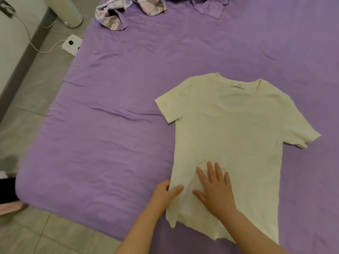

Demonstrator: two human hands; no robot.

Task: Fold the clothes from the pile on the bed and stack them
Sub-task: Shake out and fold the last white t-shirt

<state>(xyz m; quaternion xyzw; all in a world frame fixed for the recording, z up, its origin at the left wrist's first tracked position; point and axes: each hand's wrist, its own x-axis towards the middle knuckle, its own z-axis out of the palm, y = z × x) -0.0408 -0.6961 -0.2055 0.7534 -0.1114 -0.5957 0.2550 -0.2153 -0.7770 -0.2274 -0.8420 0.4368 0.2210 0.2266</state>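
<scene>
Smoothing the shirt (233, 136) near the bed's (110, 125) front edge, your left hand (165, 194) pinches its side, your right hand (215, 189) presses flat. No fold yet; the pile (132, 10) waits at the far edge.

The pile (128, 11) of clothes at the far end of the bed (110, 143) is cut off by the top edge, so its full extent cannot be told. The label (237, 85) inside the shirt (229, 129) collar is too small to read. The left hand's fingers (166, 186) disappear under the shirt's side edge; only the thumb shows on top. A dark, blurred object (7, 189) at the left edge cannot be identified. Both forearms run off the bottom edge.
</scene>
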